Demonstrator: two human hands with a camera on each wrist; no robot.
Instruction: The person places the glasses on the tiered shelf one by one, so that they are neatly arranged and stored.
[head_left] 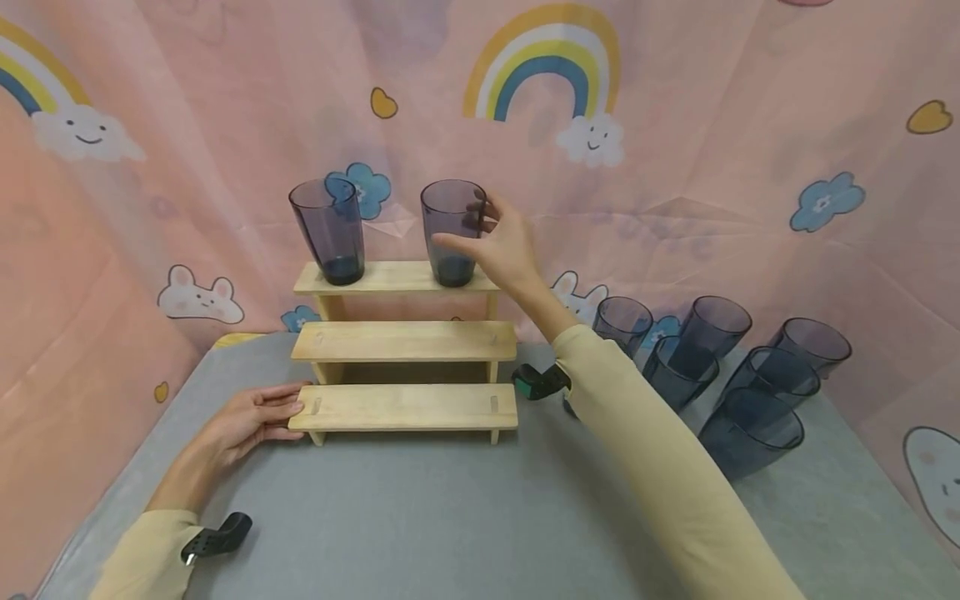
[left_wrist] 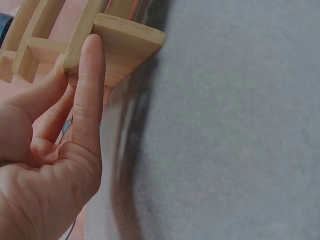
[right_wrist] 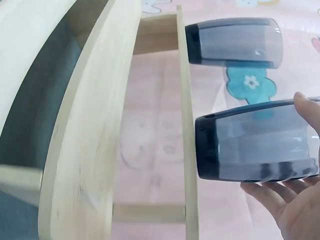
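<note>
A three-tier wooden stand (head_left: 405, 340) stands on the grey table. On its top tier, towards the left, is an upright clear dark-tinted glass (head_left: 333, 229). A second such glass (head_left: 448, 218) stands at the right of that tier, its base right at the board in the right wrist view. My right hand (head_left: 508, 246) holds this glass from the right, thumb on the near side and fingers around the far side. My left hand (left_wrist: 60, 150) pinches the left end of the lowest tier (head_left: 405, 407) between thumb and fingers.
Several more tinted glasses (head_left: 750, 442) stand close together on the table (head_left: 390, 517) at the right, partly behind my right sleeve (head_left: 645, 433). A pink patterned cloth (head_left: 697, 100) hangs behind the stand and along both sides.
</note>
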